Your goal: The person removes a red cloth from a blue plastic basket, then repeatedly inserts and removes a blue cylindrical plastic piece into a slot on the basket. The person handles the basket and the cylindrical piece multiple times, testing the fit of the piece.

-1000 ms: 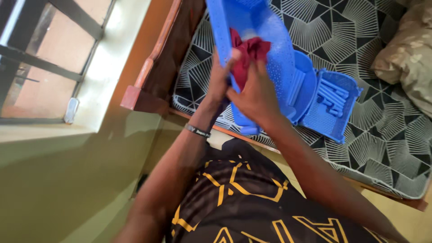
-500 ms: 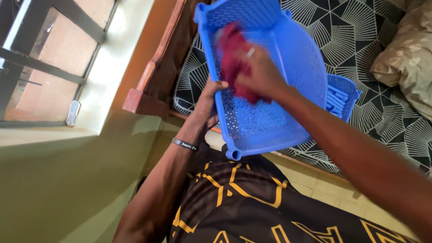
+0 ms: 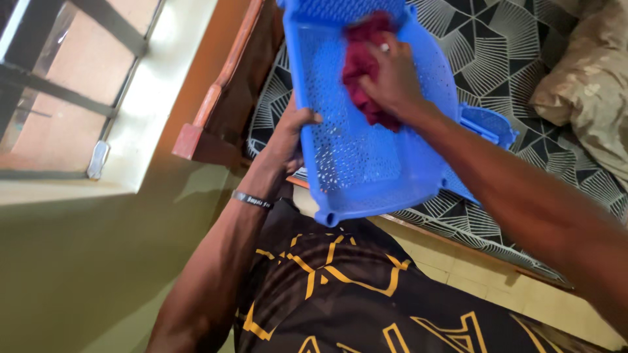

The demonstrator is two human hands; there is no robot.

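Blue plastic basket (image 3: pixel 366 150) being steadied at its left rim by the left hand (image 3: pixel 291 134), fingers clenched on it, and wiped inside with a dark red cloth (image 3: pixel 363 68) gripped in the right hand (image 3: pixel 392 78), probably needing strokes nearer next.

A barred window (image 3: pixel 59 98) with a pale, sunlit sill (image 3: pixel 140 124) sits in an olive-green wall (image 3: pixel 78 261), beside a wooden bed frame (image 3: pixel 216 124) whose mattress (image 3: pixel 523 59) wears a black-and-white geometric sheet, above a yellowish tiled floor (image 3: pixel 471 268).
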